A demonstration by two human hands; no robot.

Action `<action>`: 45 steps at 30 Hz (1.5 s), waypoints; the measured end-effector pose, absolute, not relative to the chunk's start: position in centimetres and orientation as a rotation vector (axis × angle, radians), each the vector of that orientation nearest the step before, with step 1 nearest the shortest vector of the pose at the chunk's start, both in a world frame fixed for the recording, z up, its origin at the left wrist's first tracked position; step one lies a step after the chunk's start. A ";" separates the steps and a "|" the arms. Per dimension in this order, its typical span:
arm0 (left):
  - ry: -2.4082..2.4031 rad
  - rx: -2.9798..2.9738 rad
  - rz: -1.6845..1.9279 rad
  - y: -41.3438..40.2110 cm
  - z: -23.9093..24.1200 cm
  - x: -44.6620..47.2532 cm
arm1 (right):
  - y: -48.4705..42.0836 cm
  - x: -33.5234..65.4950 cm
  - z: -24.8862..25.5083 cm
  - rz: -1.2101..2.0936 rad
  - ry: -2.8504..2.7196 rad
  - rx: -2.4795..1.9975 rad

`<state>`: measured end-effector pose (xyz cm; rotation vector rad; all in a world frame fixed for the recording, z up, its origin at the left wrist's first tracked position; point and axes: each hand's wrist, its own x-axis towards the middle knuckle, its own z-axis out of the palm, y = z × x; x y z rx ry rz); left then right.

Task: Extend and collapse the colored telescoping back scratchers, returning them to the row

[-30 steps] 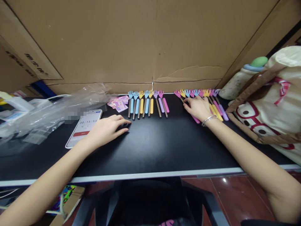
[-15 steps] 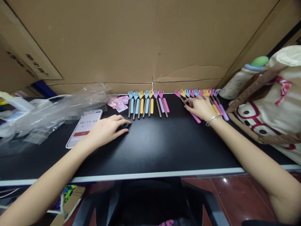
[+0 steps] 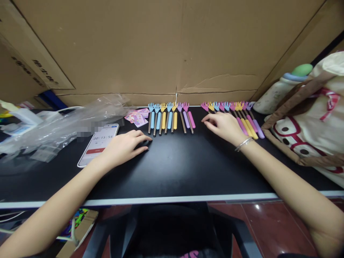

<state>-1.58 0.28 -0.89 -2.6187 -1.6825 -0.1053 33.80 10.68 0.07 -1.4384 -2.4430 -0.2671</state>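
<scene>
Right hand: mine, thumb and forefinger parted, counter visible in the gap; other fingertips hidden.
Right scratcher row: back right of counter; my hand blocks several shafts and handles on its left part; touching or just above, can't tell.
Left hand: resting on counter, thumb and fingers loosely spread.
Left scratcher row: back middle, just beyond my left fingertips, all in view.
Phone: partly covered by my left hand and forearm; timer readable, 00:15:54.
Cards: overlapping, print too small.
Plastic bag: crumpled, pixelated patch over part.
Fabric bag: cut off at right edge, covers part of bottle.
</scene>
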 end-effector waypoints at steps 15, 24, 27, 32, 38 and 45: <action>-1.624 -2.661 -0.094 0.3 -1.1 -1.7 | 11.2 32.8 -3.2 -0.189 -2.653 -1.143; -1.593 -2.724 -0.131 0.6 -1.2 -1.9 | 10.7 32.9 -1.5 -0.282 -2.600 -1.222; -1.591 -2.714 -0.104 0.6 -1.1 -1.9 | 10.3 33.1 -0.9 -0.379 -2.586 -1.303; -1.575 -2.665 -0.049 0.6 -1.0 -1.9 | 9.8 32.8 -0.3 -0.380 -2.540 -1.431; -1.556 -2.656 -0.060 0.7 -1.3 -2.1 | 9.6 31.8 -1.0 -0.276 -2.448 -1.671; -1.573 -2.649 -0.063 0.7 -1.2 -2.1 | 9.6 31.4 -0.8 -0.223 -2.405 -1.847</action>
